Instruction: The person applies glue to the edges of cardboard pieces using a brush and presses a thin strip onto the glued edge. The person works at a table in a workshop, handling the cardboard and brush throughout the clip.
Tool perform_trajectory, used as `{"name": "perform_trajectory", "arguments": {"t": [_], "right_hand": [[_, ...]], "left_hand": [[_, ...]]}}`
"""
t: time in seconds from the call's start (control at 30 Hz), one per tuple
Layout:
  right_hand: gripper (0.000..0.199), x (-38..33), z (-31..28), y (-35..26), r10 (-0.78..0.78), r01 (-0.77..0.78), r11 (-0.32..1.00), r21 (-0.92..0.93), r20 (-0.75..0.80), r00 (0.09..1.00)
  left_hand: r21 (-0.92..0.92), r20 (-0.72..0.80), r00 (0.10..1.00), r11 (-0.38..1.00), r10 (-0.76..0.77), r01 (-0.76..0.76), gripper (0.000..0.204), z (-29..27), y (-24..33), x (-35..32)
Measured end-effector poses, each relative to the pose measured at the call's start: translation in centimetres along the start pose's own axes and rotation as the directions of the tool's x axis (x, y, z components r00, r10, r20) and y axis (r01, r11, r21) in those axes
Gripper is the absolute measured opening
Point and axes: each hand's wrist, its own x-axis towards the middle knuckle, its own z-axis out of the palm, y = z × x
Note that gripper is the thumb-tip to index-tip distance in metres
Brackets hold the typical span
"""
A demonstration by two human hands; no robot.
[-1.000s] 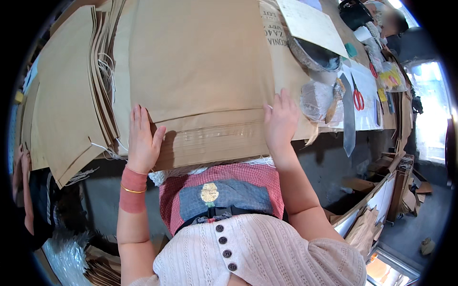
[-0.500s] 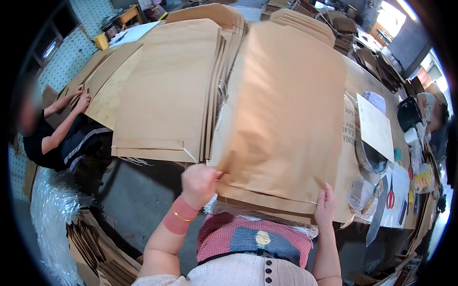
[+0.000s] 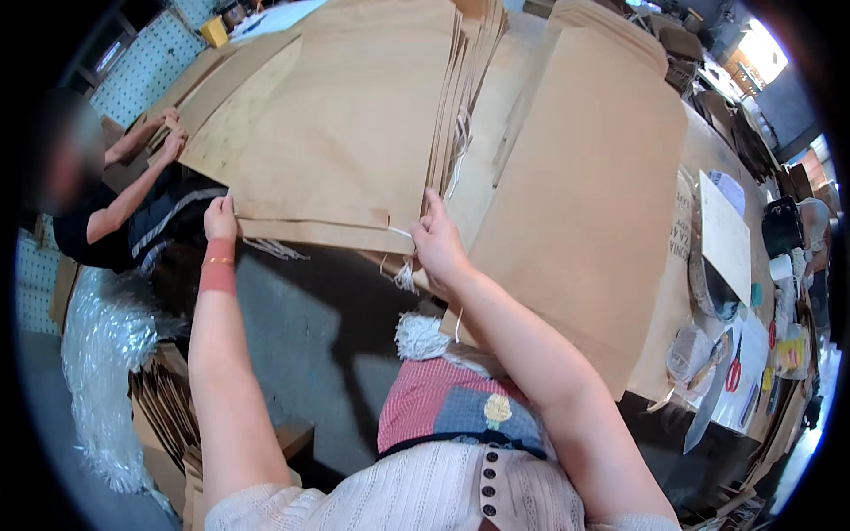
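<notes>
Here, your left hand (image 3: 220, 218) pinches the near-left corner of the brown paper bag stack (image 3: 345, 133); your right hand (image 3: 440, 243), fingers curled, grips its near-right edge at the white cord handles (image 3: 403, 270). The stack lies on the surface (image 3: 496, 115) at twelve o'clock; red scissors (image 3: 734, 365) lie at four o'clock.

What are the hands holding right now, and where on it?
Both hands, left hand and right hand, grip the near bottom edge of the flat brown paper bag stack, one at each corner.

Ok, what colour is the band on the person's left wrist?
A salmon-red wristband, with a thin gold bangle above it; the head view shows it, just below the left hand.
</notes>
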Motion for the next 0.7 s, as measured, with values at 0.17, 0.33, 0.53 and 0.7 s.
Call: {"name": "perform_trajectory", "arguments": {"t": [0.17,0.33,0.53,0.7], "right_hand": [[0.052,-12.0,-10.6,-4.9,0.164,-0.002,0.949,-0.317,0.486,0.858],[0.014,-22.4,-28.0,-5.7,0.040,-0.313,0.703,-0.638,-0.404,0.914],[0.039,-31.3,-41.3,-5.3,-0.069,-0.619,-0.086,-0.781,-0.615,0.785],[0.020,-31.1,-43.6,-7.0,-0.556,-0.384,0.010,-0.923,-0.324,0.765]], "left_hand": [[0.296,-0.270,0.930,0.941,0.249,-0.165,0.033,1.7,11.5,-10.2],[-0.221,-0.090,0.780,0.752,0.619,-0.621,0.015,-0.1,22.1,-24.1],[-0.727,0.327,0.032,0.273,0.945,-0.631,0.008,2.2,29.0,-36.2],[-0.549,0.403,-0.013,0.230,0.915,-0.803,0.031,8.5,25.9,-39.9]]}}
